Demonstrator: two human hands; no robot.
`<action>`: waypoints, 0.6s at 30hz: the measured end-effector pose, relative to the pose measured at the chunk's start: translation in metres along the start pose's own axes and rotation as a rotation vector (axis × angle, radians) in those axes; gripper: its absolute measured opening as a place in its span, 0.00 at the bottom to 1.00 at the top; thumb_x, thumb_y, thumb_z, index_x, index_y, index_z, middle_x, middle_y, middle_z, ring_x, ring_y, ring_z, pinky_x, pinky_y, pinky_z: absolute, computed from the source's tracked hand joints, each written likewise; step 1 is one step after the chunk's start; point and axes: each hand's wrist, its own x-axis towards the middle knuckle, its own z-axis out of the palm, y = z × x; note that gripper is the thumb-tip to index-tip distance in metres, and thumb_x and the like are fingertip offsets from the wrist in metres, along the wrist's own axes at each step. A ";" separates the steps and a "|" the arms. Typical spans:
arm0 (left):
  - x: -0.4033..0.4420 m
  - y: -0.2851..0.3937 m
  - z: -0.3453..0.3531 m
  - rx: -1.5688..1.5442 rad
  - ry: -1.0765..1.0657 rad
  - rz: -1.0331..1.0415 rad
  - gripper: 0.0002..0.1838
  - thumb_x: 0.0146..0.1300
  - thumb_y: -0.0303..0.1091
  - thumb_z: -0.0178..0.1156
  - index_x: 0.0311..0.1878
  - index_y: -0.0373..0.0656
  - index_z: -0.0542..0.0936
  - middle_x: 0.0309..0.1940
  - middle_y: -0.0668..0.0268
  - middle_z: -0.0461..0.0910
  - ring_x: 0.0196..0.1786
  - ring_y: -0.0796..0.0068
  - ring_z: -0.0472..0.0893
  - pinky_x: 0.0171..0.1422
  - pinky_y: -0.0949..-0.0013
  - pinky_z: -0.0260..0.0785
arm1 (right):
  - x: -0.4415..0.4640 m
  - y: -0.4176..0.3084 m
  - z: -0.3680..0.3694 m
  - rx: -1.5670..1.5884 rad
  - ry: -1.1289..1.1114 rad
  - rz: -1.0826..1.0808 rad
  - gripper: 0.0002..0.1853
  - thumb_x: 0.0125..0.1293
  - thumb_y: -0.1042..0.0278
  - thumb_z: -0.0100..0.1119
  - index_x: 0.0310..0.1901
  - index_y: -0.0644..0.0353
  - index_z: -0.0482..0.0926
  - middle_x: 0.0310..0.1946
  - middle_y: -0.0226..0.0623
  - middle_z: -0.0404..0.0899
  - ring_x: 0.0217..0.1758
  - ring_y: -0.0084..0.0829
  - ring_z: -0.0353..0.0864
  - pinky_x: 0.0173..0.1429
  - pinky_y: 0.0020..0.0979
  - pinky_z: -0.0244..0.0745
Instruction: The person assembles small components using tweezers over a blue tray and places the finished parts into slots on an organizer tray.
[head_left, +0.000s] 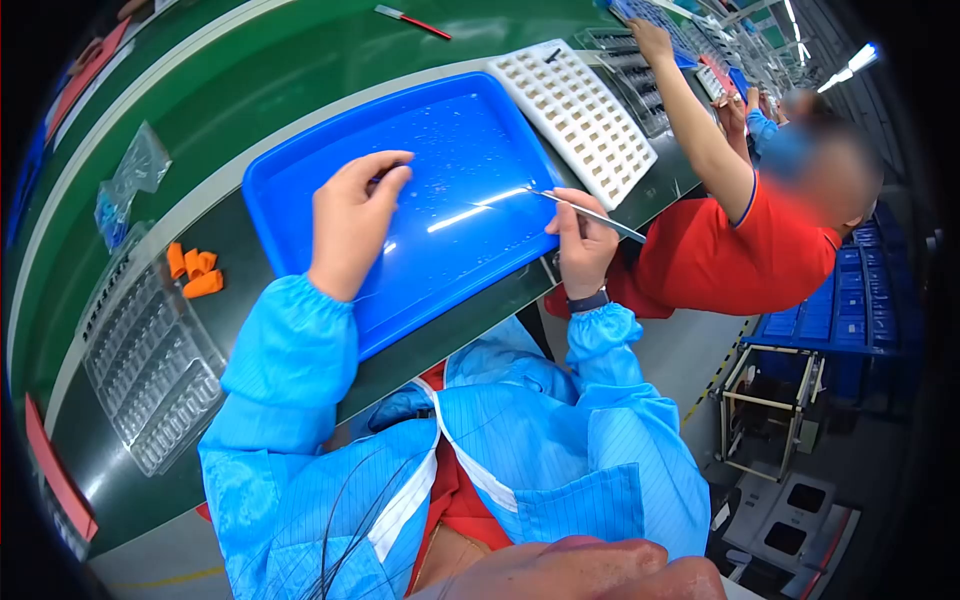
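My left hand (352,215) is over the left part of a blue plastic tray (262,190), its fingers curled toward the thumb. Something small and dark shows between them, too hidden to name. In my right hand (585,245), at the tray's right edge, is a slim silver pen-like tool (622,229). Its thin tip points left, over the tray. Small pale specks are scattered on the tray's blue floor. Beyond its right side lies a white tray with a grid of square holes (585,115), with one small black part (553,56) near its far end.
Orange finger cots (203,284) and clear moulded trays (155,365) lie on the left of the bench. A clear plastic bag (145,165) and a red-handled tool (425,25) rest on the green belt. A co-worker in red (745,255) sits close on the right.
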 end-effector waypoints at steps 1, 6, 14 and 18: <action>0.001 0.001 0.012 -0.009 0.013 0.045 0.10 0.64 0.31 0.67 0.48 0.43 0.88 0.44 0.57 0.86 0.40 0.67 0.86 0.46 0.70 0.78 | 0.002 0.007 -0.008 -0.018 0.013 -0.019 0.09 0.74 0.75 0.57 0.52 0.66 0.81 0.32 0.34 0.83 0.29 0.19 0.78 0.35 0.19 0.71; -0.022 -0.003 -0.014 -0.031 0.007 0.067 0.09 0.64 0.30 0.66 0.46 0.41 0.88 0.37 0.59 0.86 0.35 0.69 0.84 0.42 0.70 0.77 | -0.024 -0.013 0.010 -0.103 0.031 -0.019 0.08 0.73 0.75 0.57 0.50 0.66 0.81 0.31 0.33 0.83 0.29 0.18 0.78 0.34 0.19 0.70; -0.023 -0.005 -0.011 -0.042 -0.007 0.049 0.09 0.65 0.29 0.65 0.45 0.40 0.88 0.36 0.59 0.85 0.35 0.69 0.84 0.42 0.70 0.76 | -0.020 -0.011 0.007 -0.152 0.040 -0.024 0.07 0.70 0.77 0.60 0.47 0.65 0.83 0.36 0.38 0.84 0.27 0.21 0.81 0.31 0.21 0.73; -0.021 -0.004 -0.011 -0.055 -0.010 0.032 0.08 0.65 0.29 0.64 0.46 0.40 0.88 0.37 0.59 0.85 0.35 0.69 0.84 0.42 0.70 0.76 | -0.020 -0.013 0.008 -0.161 0.041 -0.024 0.07 0.70 0.77 0.61 0.46 0.65 0.83 0.36 0.38 0.83 0.27 0.21 0.80 0.31 0.21 0.73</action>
